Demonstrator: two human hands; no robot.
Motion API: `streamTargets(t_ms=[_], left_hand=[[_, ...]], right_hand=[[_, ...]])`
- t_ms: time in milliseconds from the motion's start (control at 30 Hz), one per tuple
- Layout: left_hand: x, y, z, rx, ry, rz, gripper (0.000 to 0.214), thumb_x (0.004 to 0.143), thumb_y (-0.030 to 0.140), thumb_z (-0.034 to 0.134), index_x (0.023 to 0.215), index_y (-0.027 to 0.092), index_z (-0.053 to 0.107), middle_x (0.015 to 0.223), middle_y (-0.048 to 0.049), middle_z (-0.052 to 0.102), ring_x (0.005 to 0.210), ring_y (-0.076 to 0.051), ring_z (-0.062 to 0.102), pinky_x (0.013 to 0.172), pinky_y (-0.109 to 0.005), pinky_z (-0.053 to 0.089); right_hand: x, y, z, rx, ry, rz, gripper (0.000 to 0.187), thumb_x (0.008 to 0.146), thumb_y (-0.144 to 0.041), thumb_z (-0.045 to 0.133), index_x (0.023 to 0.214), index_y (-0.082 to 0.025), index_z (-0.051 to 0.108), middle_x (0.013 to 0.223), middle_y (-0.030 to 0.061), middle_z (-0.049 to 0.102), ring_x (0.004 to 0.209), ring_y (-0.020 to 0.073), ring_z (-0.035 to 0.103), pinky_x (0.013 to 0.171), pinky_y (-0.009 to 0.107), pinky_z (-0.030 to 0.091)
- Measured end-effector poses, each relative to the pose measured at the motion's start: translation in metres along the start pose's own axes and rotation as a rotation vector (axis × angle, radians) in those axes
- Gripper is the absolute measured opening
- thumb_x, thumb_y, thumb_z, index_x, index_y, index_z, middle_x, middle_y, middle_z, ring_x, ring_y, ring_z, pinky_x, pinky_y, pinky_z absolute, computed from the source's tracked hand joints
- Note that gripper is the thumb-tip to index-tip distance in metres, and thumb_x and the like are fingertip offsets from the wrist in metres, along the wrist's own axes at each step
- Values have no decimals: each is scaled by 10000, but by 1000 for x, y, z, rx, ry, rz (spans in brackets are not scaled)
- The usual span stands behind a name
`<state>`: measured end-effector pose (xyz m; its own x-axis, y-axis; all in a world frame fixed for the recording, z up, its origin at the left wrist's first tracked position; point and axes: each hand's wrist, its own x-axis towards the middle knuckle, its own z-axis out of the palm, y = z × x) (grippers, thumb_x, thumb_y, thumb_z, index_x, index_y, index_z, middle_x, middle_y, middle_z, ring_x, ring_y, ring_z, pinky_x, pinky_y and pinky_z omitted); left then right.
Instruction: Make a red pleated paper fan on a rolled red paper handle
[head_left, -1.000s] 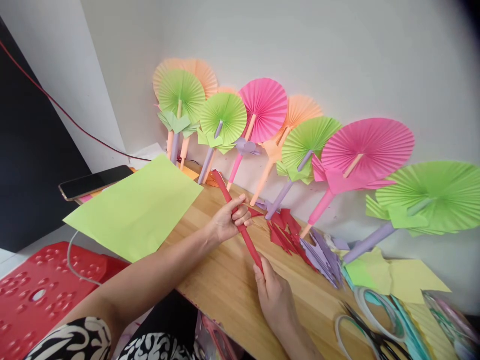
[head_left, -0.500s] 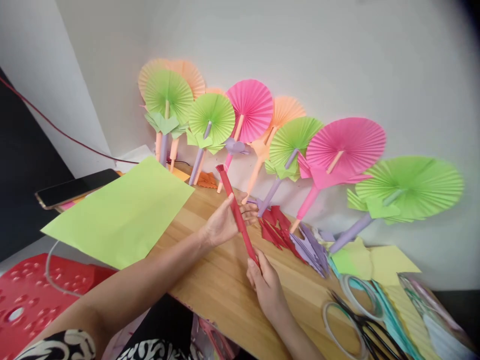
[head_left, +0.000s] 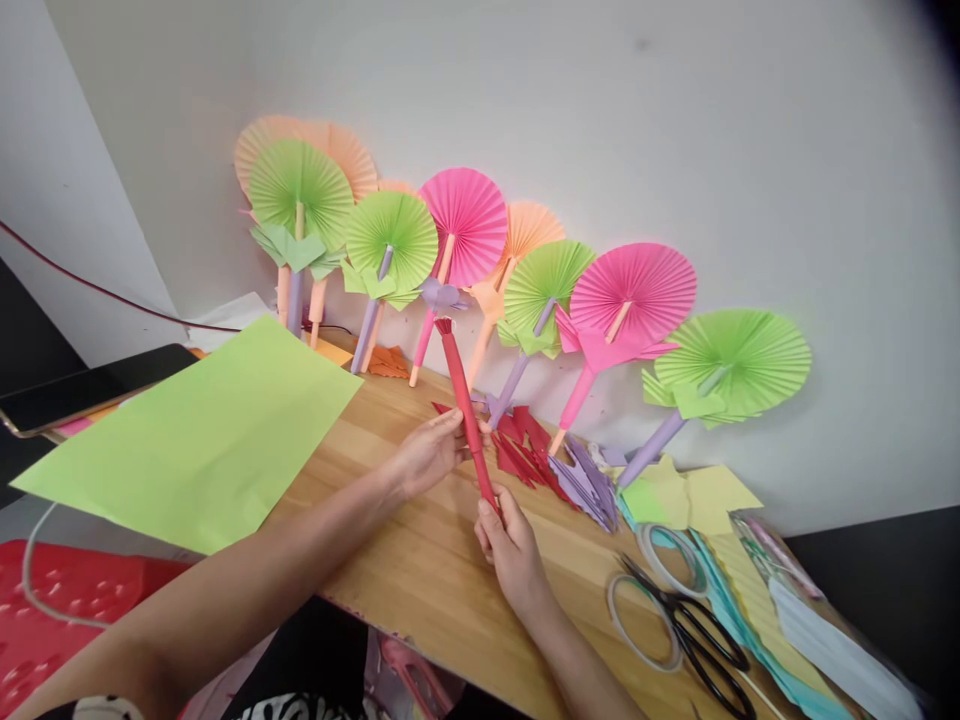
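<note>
A slim red paper tube (head_left: 463, 400) is held tilted over the wooden table, its frayed upper end pointing away from me. My right hand (head_left: 514, 555) grips the lower end between thumb and fingers. Around the middle of the tube is my left hand (head_left: 433, 455), thumb in front and fingertips partly hidden behind it. A small red paper point shows beside the left thumb; I cannot tell what it belongs to. Red folded paper pieces (head_left: 525, 445) and purple folded paper pieces (head_left: 589, 490) lie just beyond the hands.
Pleated paper fans (head_left: 634, 290) in green, pink and orange lean along the wall. A green paper sheet (head_left: 195, 440) covers the table's left side, near a phone (head_left: 97, 385). Black scissors (head_left: 701, 635) and tape rolls (head_left: 671, 560) lie at right, beside yellow paper (head_left: 724, 495).
My view has turned slightly right, so the fans sit further left. The tube is a little more upright, and my left hand is lower along it, its fingers closer in.
</note>
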<state>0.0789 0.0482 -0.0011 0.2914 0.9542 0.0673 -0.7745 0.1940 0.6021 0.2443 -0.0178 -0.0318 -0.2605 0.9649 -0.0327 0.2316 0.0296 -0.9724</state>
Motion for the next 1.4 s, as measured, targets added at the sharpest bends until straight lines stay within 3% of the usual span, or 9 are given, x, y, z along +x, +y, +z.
streamTargets(t_ms=[333,867,1133,1400], left_hand=[[0,3,1,7,3,-6,193,887,320,647,974,151,680,881,-73,708,789,-152,641,757,-265,471],[1,1,-2,-1,-1,-5,213,905,315,620,1029,154,685,890,-73,715,805,-155,642,777,-280,468],[1,0,-2,20,2,-5,216,771,327,776,826,143,678,850,-57,711,787,-152,636,789,-282,469],[-3,-13,3,125,-64,-70,286,682,332,846,807,126,692,744,-31,674,741,-145,612,788,-296,461]], right_hand=[[0,0,0,27,-39,29,330,940,-521,442,1052,-212,466,617,-81,390,500,91,296,443,208,205],[1,3,0,23,-41,19,377,921,-563,449,1045,-209,487,610,-77,397,486,88,292,431,211,198],[2,0,0,90,11,40,451,916,-522,477,1228,-202,418,574,-101,347,473,91,264,423,204,192],[4,-7,-7,170,85,70,433,853,-465,598,1186,-236,442,595,-103,377,489,75,303,422,175,209]])
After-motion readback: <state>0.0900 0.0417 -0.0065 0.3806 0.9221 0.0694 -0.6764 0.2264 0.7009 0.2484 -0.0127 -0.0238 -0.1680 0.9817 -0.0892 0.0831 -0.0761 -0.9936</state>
